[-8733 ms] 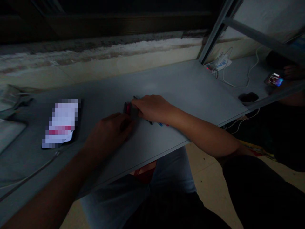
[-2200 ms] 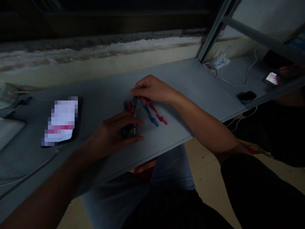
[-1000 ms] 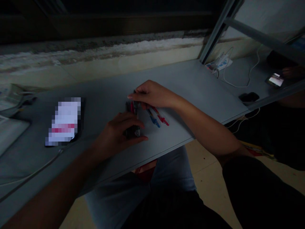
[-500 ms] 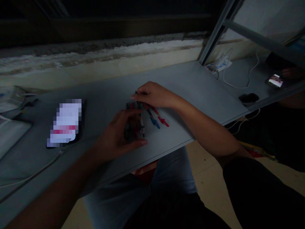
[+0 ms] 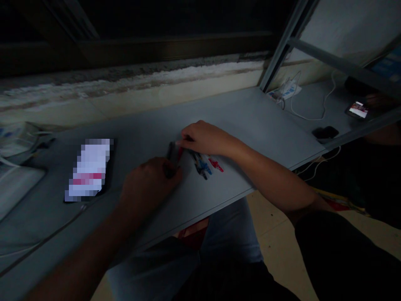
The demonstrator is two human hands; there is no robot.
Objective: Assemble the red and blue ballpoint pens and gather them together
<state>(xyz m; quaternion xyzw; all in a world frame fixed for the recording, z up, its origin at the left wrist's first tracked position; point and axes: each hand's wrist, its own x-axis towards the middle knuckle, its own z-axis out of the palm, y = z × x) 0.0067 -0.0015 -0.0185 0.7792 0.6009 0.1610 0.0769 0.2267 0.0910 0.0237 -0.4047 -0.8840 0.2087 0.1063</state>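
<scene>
I stand by a grey surface (image 5: pixel 238 113), where two bare hands are close together near its middle, between the back edge along the wall (image 5: pixel 175 93) and the front edge. The left hand (image 5: pixel 150 179) is curled, with fingers bent near a dark pen (image 5: pixel 171 150) and a pinkish-red pen (image 5: pixel 179 154); whether it really grips them, I cannot tell. The right hand (image 5: pixel 203 138) has its fingertips just at the far end of the pinkish-red pen, but the blur does not let me say if they pinch it. A black pen (image 5: pixel 201 171), a blue pen (image 5: pixel 208 168) and a red pen (image 5: pixel 217 165) lie side by side, partly under the right hand, their near ends toward the front edge. A phone (image 5: pixel 89 167) lies well apart, to the left. In my judgement, the step in hand is separating single pens; the next move seems to call for a fine fingertip hold, without pushing the neighbouring ones.
</scene>
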